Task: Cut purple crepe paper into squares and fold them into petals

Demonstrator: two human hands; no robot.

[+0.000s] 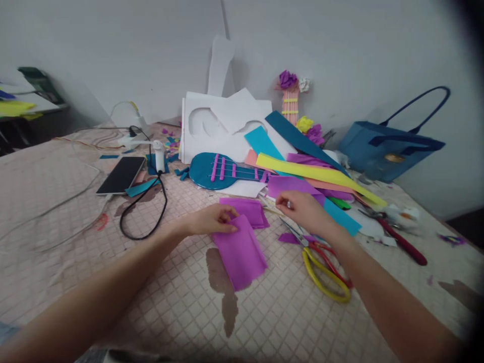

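Note:
My left hand (212, 220) pinches the upper edge of a purple paper piece (244, 254), which hangs over the table toward me. Just behind it lies another folded purple paper piece (247, 212). To the right, my right hand (302, 207) has its fingers curled together above the table; whatever is between them is too small to tell. A thin pale stick (274, 209) lies close under its fingertips. Below my right wrist are scissors with yellow handles (321, 282) and a red-handled tool (328, 259), partly overlapping. A purple scrap (289, 238) lies by the blades.
A blue guitar-shaped craft (212, 171) with pink strips lies behind my hands. Yellow (317, 174) and blue (302, 136) paper strips are piled right of it. White cut-out boards (227, 118) lean on the wall. A phone (121, 175), black cord (143, 237) and blue bag (381, 146) flank them.

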